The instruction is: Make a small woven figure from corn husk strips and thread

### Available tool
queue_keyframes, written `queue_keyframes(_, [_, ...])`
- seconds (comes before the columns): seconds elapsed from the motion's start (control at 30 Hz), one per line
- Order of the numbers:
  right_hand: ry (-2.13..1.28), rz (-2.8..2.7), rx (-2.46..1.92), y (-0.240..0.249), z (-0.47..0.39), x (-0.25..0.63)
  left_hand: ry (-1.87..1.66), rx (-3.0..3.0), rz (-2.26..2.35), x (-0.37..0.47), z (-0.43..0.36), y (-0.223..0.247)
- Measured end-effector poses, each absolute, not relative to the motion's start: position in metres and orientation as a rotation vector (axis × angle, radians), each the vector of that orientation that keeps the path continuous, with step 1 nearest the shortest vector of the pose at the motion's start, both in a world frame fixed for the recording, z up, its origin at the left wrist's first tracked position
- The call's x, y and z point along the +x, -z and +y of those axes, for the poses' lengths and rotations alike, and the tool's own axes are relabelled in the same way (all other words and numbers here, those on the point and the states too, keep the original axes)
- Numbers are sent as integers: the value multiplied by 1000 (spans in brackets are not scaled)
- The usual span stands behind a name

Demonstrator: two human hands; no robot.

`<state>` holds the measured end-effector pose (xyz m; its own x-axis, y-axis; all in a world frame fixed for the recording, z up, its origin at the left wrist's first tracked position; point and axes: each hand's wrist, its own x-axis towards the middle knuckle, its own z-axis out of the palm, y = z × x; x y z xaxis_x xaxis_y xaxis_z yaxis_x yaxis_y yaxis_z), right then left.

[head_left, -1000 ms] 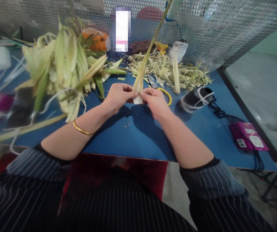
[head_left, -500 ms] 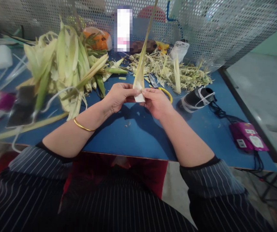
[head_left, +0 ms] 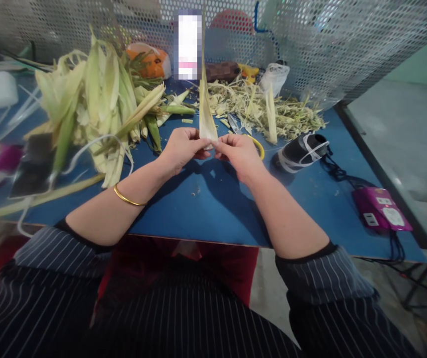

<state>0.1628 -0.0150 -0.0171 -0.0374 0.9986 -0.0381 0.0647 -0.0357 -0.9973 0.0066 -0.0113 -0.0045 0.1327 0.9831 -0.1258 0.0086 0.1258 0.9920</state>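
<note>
A long pale corn husk (head_left: 207, 117) stands upright over the table, its narrow tip pointing away from me. My left hand (head_left: 186, 149) pinches the husk's wide lower end between thumb and fingers. From the other side my right hand (head_left: 238, 153) grips the same end, fingertips close to those of the left. Just behind my right hand lie scissors with yellow handles (head_left: 258, 147), partly hidden by that hand. A large heap of green and cream husks (head_left: 103, 94) rests to the left of my hands.
Shredded husk scraps (head_left: 291, 115) pile up at the back right. A black cylinder wrapped with white cord (head_left: 298, 155) and a purple power strip (head_left: 382, 209) lie on the right. At left is a dark phone (head_left: 34, 164) with a white cable. Perforated metal mesh (head_left: 306, 40) borders the back.
The husk has swung from leaning right to nearly upright. Its folded-out white bottom end no longer shows below my fingers, which have shifted slightly on it.
</note>
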Motion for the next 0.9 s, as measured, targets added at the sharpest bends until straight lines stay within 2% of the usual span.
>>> queue_keyframes(0.47, [-1130, -1287, -1324, 20, -16, 160, -926, 1179, 1145, 7, -14, 5])
queue_keyframes(0.67, [-871, -1490, -1386, 25, -14, 162, -916, 1258, 1183, 7, -14, 7])
queue_keyframes(0.73, [-930, -1474, -1406, 23, -15, 160, -918, 1292, 1187, 8, -15, 7])
queue_keyframes(0.9, [-1333, -1253, -1340, 16, -17, 158, -887, 1320, 1168, 8, -16, 5])
